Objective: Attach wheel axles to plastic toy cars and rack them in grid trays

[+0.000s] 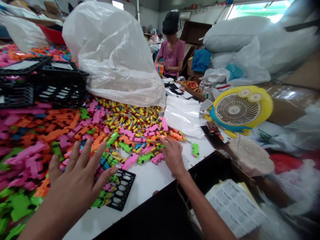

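Note:
My left hand (77, 173) is spread flat above the heap of pink, orange and green toy cars (32, 156), its thumb near a black honeycomb tray (122, 190). Some green and pink pieces sit in that tray's left part. On the white table, my right hand (172, 153) reaches to the edge of a smaller group of cars, beside a pink car (157, 158). Its fingers are bent, and their tips are partly hidden among the pieces. Behind lies a pile of small yellow capped pieces (135, 116).
A big clear plastic bag (112, 53) stands behind the pile, with black crates (60, 83) at left. At right are a yellow fan (237, 110) and an open box holding printed sheets (232, 206). A person in a pink shirt (172, 56) works farther back.

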`<act>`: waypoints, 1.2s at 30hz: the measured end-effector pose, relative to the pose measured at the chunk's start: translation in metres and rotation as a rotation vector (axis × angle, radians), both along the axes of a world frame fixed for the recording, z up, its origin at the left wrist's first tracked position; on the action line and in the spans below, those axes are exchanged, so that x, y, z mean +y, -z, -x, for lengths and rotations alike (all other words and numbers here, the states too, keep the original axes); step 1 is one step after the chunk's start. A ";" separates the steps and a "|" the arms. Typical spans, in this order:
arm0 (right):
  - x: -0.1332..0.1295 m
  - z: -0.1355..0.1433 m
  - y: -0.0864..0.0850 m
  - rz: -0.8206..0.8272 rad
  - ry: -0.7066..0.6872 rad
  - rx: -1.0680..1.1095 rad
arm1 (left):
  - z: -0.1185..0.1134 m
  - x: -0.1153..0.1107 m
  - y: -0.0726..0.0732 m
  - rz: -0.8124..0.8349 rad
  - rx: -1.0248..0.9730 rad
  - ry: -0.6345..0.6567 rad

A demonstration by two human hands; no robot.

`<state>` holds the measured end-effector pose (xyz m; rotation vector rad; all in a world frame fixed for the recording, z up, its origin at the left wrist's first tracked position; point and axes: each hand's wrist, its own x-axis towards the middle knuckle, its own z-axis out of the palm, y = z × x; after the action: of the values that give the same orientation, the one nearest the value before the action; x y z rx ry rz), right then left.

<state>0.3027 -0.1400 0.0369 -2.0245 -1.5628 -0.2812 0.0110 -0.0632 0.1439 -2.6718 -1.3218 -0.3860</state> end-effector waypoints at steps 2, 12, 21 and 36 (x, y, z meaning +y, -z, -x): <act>-0.001 -0.024 -0.005 0.038 0.128 -0.057 | -0.008 -0.004 -0.005 -0.007 0.027 -0.042; -0.002 -0.026 -0.024 -0.035 0.044 0.350 | -0.015 -0.016 -0.014 0.068 0.144 -0.076; 0.013 0.117 -0.006 0.311 -0.538 1.545 | -0.006 -0.020 -0.013 0.077 0.140 -0.019; 0.028 0.110 0.000 0.513 -0.822 1.209 | -0.006 -0.022 -0.014 0.074 0.089 -0.011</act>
<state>0.1925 -0.1116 0.0374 -1.1358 -1.4489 1.4698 0.0170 -0.0848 0.1579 -2.7051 -1.3492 -0.2178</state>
